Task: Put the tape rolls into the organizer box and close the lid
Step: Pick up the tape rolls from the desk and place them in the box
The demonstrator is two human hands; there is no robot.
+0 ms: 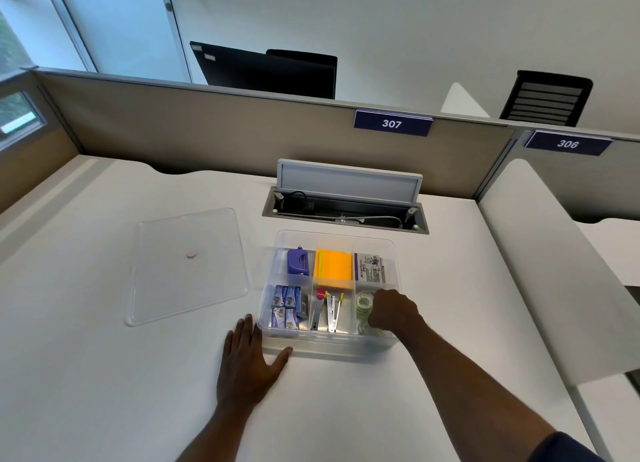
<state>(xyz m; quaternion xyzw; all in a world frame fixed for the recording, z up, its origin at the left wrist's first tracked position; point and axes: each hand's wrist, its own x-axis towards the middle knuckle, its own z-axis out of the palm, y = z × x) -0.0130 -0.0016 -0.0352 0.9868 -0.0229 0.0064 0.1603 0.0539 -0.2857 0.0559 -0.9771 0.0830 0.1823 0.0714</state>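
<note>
A clear plastic organizer box (332, 345) with several compartments stands on the white desk. Its front right compartment holds a clear tape roll (363, 301) and a second tape roll (364, 326) just in front of it. My right hand (393, 312) reaches into that compartment with its fingers curled down over the nearer roll; the grip itself is hidden. My left hand (249, 354) lies flat on the desk with fingers spread, touching the box's front left corner. The clear lid (188, 265) lies flat on the desk to the left of the box, apart from it.
Other compartments hold a purple punch (298, 261), orange sticky notes (334, 265), staple boxes (285, 305), staple removers (327, 311) and a packet (370, 268). Behind the box, an open cable hatch (346, 198) sits in the desk. A partition wall (242, 132) closes the back.
</note>
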